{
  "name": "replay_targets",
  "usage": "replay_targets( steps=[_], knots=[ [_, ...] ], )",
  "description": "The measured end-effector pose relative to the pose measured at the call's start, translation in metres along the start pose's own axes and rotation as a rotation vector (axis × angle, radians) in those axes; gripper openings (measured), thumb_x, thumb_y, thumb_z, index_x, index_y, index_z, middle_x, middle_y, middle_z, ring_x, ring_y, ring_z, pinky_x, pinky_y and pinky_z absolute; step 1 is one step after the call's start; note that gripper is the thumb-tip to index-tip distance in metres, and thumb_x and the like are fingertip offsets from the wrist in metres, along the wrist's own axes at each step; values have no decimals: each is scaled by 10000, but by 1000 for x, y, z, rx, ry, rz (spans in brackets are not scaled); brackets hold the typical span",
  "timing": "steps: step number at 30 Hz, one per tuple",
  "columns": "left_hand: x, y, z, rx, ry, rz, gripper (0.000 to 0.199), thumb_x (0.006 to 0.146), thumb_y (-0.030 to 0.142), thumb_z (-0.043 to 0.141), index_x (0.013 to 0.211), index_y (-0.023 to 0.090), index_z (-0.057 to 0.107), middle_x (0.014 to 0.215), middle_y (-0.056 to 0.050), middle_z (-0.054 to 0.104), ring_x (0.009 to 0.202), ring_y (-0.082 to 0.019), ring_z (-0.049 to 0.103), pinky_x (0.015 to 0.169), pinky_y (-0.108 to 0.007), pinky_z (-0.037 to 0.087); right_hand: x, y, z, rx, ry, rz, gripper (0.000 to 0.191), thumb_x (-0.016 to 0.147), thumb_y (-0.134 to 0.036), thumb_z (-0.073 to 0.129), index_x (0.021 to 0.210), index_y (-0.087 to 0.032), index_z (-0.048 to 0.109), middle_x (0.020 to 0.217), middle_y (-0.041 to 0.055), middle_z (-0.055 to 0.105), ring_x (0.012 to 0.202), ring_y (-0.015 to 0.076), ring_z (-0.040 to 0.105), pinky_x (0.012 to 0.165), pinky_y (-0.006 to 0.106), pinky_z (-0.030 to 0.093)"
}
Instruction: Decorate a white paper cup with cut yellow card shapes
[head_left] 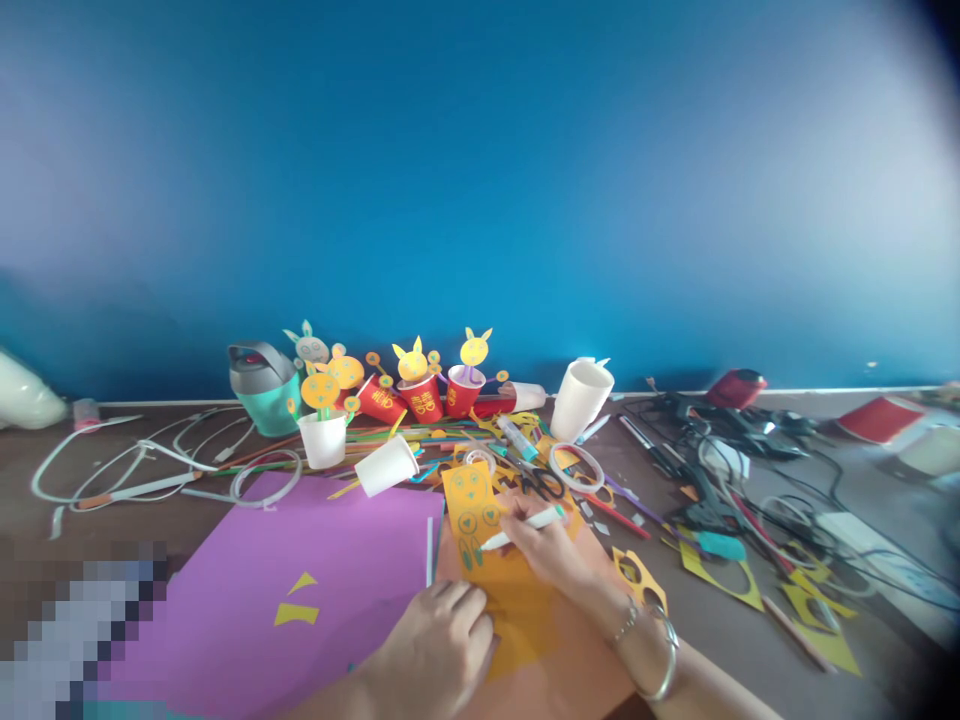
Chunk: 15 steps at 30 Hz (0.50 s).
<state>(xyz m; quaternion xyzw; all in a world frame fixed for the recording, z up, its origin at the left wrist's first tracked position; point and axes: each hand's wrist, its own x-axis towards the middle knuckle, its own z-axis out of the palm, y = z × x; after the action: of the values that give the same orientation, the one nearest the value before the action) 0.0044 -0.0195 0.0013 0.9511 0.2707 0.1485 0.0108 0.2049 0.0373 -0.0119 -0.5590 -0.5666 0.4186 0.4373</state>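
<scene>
My right hand (pixel 540 545) grips a white marker with a green end (pixel 544 517), its tip touching orange-yellow paper (pixel 517 625). Green drawings cover the upper part of this sheet: a face, two small circles with hearts and two long ear-like shapes. My left hand (pixel 442 640) rests with curled fingers along the sheet's left edge, and I see nothing in it. Beneath lies peach-coloured paper (pixel 600 670). To the left is a purple sheet (pixel 337 560) bearing two yellow scraps (pixel 298 614). Black-handled scissors (pixel 541 484) lie just beyond my right hand.
Along the blue wall stand red cups (pixel 424 398) and a white cup (pixel 324 440) with paper animal faces. Another white cup (pixel 386 465) lies tipped over. A tall white container (pixel 583 400), a tape roll (pixel 576 467), cut paper scraps (pixel 724 570) and tangled cables (pixel 787 450) sit rightward.
</scene>
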Motion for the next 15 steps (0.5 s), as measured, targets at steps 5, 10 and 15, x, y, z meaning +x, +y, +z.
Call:
replay_targets(
  steps=[5,10,15],
  knots=[
    [1,0,-1,-48,-12,-17,93,928,135,571,874,210,567,891,-5,648,804,-199,629,715,-328,510,0,-13,-8,354,1,150,170,777,-395,644,709,-244,605,646,7,623,563,182,608,491,266,461],
    [9,-6,-19,-142,38,-244,170,911,76,534,977,212,611,994,-34,651,923,-228,648,775,-346,533,-5,-24,-16,411,100,44,358,815,-486,692,618,-247,511,465,-53,449,433,127,402,436,260,300],
    [16,-13,-33,-265,15,-447,302,924,20,466,1068,223,638,1044,-40,667,930,-196,680,814,-302,533,-3,-19,-22,469,310,-121,378,787,-521,754,687,-231,532,526,-54,514,492,116,427,492,249,340]
  ],
)
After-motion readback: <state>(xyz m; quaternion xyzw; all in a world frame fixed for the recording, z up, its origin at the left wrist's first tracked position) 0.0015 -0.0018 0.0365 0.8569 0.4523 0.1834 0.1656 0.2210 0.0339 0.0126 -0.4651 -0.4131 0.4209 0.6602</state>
